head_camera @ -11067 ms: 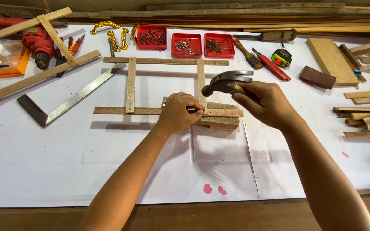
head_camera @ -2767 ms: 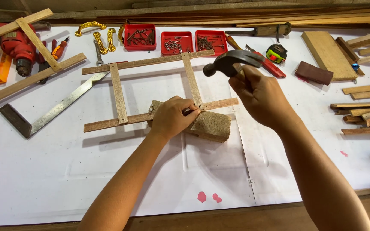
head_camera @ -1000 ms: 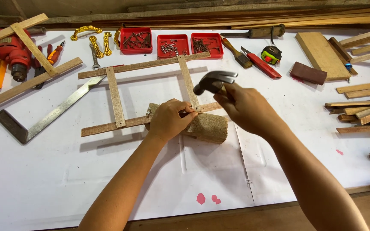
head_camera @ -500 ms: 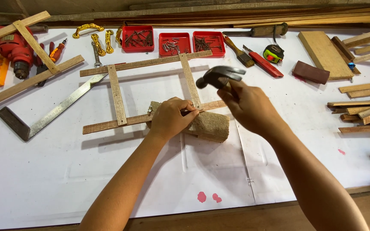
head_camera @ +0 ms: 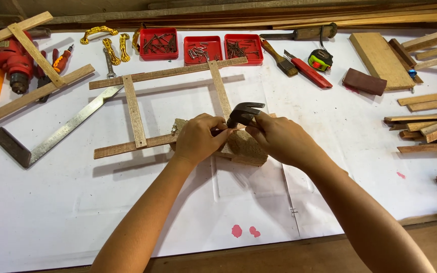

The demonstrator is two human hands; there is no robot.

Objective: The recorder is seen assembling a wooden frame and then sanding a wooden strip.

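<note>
Right hand (head_camera: 279, 139) holds hammer (head_camera: 244, 114) at wooden frame (head_camera: 168, 101); left hand (head_camera: 198, 139) pinches beside.

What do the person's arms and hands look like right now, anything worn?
Both forearms are bare as far as the view shows, no sleeves. The left hand and right hand wear no gloves; no rings, watch or bands show from this angle.
</note>
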